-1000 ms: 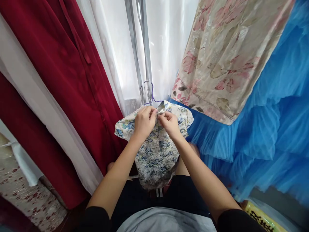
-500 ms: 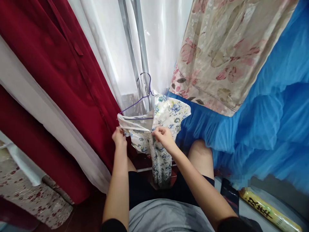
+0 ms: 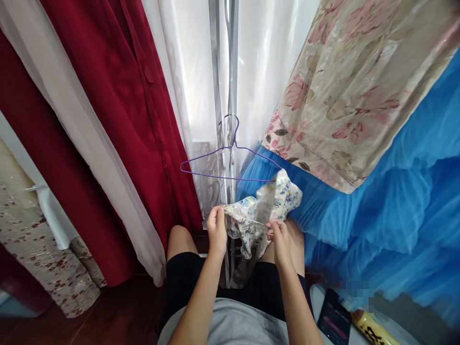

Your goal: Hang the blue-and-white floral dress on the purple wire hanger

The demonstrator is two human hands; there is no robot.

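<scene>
Garment (image 3: 264, 206) slipped half off hanger (image 3: 230, 178), blue tulle (image 3: 377, 215)

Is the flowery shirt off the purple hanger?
Partly: the shirt covers one end of the hanger; the other end is bare.

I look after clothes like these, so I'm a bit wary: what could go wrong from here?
The floral garment hangs by one side on the purple hanger, so a firm tug might swing or unhook the hanger. The fabric could also snag on that end. And with the left hand and right hand holding an edge taut between them, that edge might stretch.
</scene>
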